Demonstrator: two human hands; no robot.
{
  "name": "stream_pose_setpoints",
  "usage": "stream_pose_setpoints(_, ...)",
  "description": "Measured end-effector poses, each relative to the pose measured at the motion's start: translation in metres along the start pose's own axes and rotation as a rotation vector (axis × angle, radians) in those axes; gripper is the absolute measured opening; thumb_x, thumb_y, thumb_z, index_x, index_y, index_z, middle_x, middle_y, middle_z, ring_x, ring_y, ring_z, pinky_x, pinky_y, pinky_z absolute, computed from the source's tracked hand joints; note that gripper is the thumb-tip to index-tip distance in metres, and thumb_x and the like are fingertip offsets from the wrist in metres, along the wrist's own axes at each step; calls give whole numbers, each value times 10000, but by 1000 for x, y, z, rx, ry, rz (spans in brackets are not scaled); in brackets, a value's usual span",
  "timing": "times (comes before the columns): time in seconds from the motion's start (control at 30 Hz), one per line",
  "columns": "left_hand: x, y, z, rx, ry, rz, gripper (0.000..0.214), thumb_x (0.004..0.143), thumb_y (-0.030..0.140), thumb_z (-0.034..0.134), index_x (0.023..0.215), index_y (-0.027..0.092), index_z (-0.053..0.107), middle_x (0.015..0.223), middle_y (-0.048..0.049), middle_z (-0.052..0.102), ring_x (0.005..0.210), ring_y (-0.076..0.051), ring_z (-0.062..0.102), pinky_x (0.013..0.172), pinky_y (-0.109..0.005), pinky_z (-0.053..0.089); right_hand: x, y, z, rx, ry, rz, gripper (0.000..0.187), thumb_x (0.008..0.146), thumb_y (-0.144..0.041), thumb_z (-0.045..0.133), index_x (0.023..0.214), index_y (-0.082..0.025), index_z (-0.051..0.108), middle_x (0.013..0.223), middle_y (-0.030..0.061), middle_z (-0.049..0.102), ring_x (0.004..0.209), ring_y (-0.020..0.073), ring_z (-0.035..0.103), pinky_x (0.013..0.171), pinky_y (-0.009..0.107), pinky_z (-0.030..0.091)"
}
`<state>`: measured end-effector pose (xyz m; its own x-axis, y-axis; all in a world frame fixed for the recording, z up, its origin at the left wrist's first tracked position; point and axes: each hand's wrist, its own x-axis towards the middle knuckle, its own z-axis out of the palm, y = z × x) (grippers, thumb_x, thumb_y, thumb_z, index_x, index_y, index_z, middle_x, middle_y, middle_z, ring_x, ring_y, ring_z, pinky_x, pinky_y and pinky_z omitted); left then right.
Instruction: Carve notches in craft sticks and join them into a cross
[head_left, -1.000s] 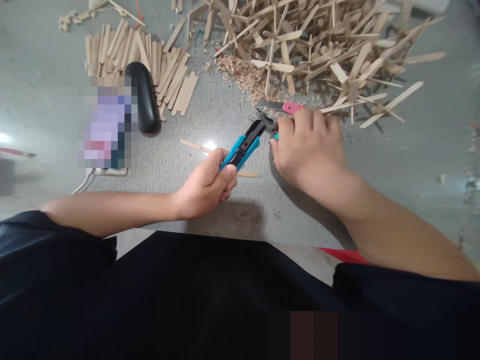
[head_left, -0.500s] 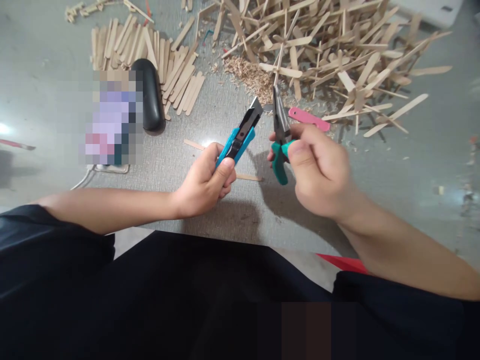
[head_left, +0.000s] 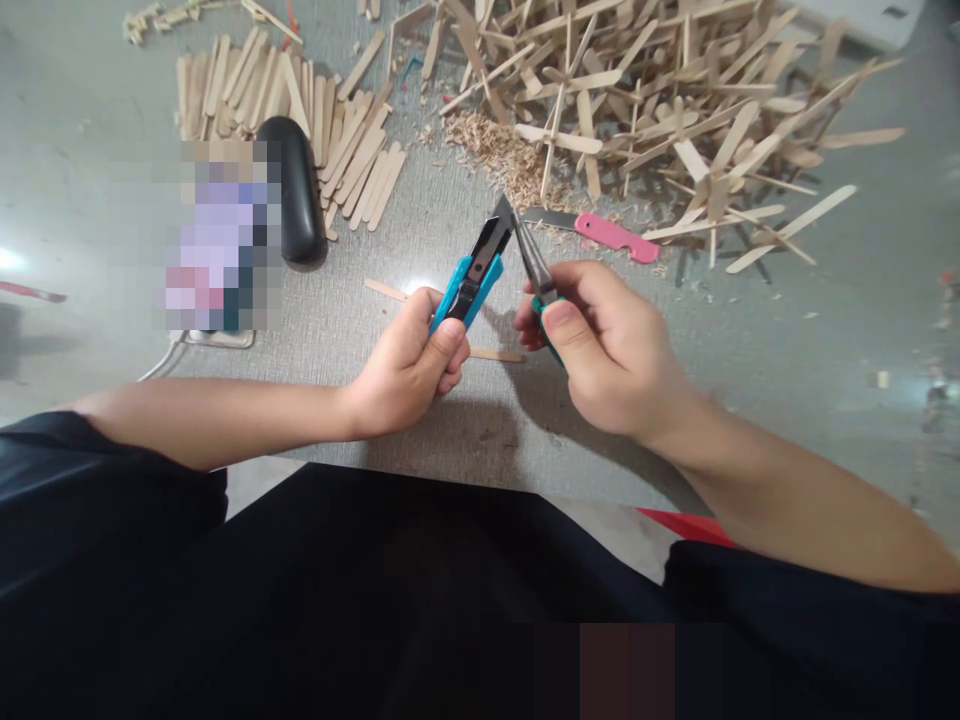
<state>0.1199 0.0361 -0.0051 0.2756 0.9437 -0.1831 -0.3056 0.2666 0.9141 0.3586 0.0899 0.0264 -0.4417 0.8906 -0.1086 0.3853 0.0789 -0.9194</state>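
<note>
The fingers of my left hand (head_left: 412,365) grasp a blue cutter (head_left: 471,275), and those of my right hand (head_left: 611,350) grasp green-handled pliers (head_left: 541,281), both above the worktop (head_left: 795,350). The pliers' tips are at the cutter's blade; contact I cannot tell. Beyond lies a pink knife (head_left: 616,238), near wood shavings (head_left: 495,150).

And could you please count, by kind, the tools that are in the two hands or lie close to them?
Knives: 2 (blue knife in the left hand, pink knife on the table)
Pliers: 1 (in the right hand)
Total: 3
</note>
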Motion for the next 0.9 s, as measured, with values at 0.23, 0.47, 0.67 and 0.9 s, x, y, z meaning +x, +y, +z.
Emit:
stream_pose_setpoints(0.23, 3, 7, -1, 17, -9, -33, 634, 1076, 827, 754, 1050, 279, 436, 758, 123, 539, 541, -50, 512, 533, -205, 467, 4, -4, -2, -46, 26, 0, 495, 1150, -796, 631, 1184, -313, 734, 915, 56, 709, 785, 260, 628, 716, 459, 502)
stream_pose_setpoints(0.47, 5, 12, 1, 40, -5, -60, 654, 1079, 894, 668, 1060, 258, 517, 679, 124, 509, 468, -58, 475, 468, -223, 424, 8, -8, -1, 377, -156, 174, 657, 974, -923, 817, 1077, -283, 714, 792, -18, 531, 635, 161, 426, 558, 352, 329)
stream_pose_setpoints(0.67, 5, 9, 0, 31, -14, -85, 599, 1139, 842, 619, 1061, 264, 484, 692, 135, 492, 452, -49, 465, 457, -210, 416, 19, -9, -5, 530, -291, 298, 655, 916, -895, 891, 1038, -285, 685, 787, -25, 476, 621, 144, 371, 547, 333, 280)
stream_pose_setpoints(0.9, 7, 14, 3, 29, 46, -180, 337, 1285, 514, 469, 1067, 258, 478, 677, 139, 503, 436, -45, 460, 430, -168, 409, 27, -11, -5, 572, -345, 361, 672, 892, -874, 889, 1036, -285, 600, 761, -59, 421, 607, 129, 304, 542, 304, 255)
